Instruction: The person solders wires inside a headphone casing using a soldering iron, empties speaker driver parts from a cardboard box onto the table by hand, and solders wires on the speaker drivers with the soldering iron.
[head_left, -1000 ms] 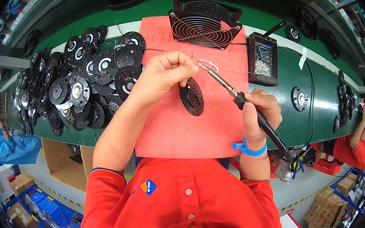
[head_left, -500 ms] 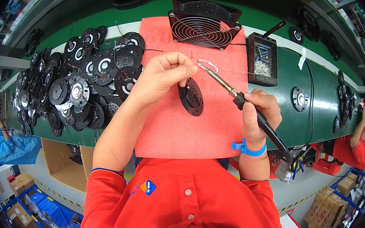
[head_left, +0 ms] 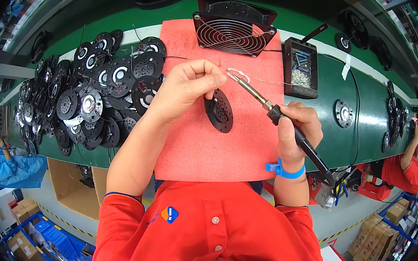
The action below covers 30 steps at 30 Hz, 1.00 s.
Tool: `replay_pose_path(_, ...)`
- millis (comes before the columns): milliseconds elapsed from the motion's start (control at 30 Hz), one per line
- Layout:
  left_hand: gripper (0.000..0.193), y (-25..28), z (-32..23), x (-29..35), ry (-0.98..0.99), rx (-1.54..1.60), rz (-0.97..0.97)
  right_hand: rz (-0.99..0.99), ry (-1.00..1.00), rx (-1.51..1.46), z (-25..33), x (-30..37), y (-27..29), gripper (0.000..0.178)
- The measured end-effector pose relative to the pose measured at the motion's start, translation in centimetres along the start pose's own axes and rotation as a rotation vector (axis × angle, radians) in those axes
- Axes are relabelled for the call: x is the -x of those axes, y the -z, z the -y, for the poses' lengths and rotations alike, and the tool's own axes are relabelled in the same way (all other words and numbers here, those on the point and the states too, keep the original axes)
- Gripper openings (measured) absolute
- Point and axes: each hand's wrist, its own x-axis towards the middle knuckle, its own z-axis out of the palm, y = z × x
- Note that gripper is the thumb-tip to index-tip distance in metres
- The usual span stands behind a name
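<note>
My left hand (head_left: pixel 193 84) is closed in a pinch above the pink foam mat. A black round disc (head_left: pixel 219 112) with small holes hangs tilted under its fingertips; the exact grip point is hidden. My right hand (head_left: pixel 298 132) is wrapped round the black handle of a soldering iron (head_left: pixel 258 96), its metal shaft pointing up and left. The iron's tip is just right of my left fingertips, beside a loop of thin silvery wire (head_left: pixel 247 77). This wire trails right toward a black box.
Many similar discs (head_left: pixel 118 75) lie heaped on the green bench to the left. A black fan (head_left: pixel 234 34) stands at the mat's (head_left: pixel 206 155) back edge, and the black box (head_left: pixel 300 89) of small parts to its right. One disc (head_left: pixel 343 114) lies farther right. Co-workers sit at both sides.
My hands, the soldering iron and the hanging disc stay almost still. At the far back right, the dark discs beyond the bench have shifted slightly right.
</note>
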Motion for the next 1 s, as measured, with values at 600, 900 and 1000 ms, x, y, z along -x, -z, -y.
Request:
replay_pose_path(600, 0.008, 0.0, -0.1, 0.1, -0.010, -0.015, 0.006, -0.098, 0.019, 0.028, 0.3, 0.3, -0.3, 0.017)
replay_pose_path(900, 0.009, 0.3, 0.2, 0.0, -0.010, -0.008, 0.017, -0.052, 0.011, 0.050, 0.4, 0.2, -0.5, 0.017)
replay_pose_path(1000, 0.009, 0.2, 0.3, 0.0, -0.010, 0.000, 0.020, -0.056, 0.023, 0.047, 0.4, 0.3, -0.4, 0.016)
